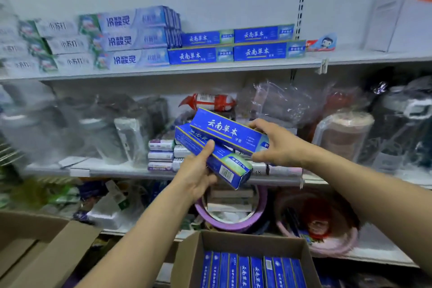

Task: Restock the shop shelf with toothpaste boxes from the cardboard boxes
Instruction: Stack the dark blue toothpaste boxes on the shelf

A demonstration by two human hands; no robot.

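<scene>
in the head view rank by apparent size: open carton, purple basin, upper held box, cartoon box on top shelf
1. carton, even cut off by the frame.
2. purple basin and upper held box: alike; basin partly hidden, box nearer, so unranked.
3. cartoon box, smallest and farthest.

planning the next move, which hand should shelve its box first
Likely the right hand: its upper box rests on the lower box gripped by the left hand, free to lift, and sits closer under the blue stacks on the top shelf.
</scene>
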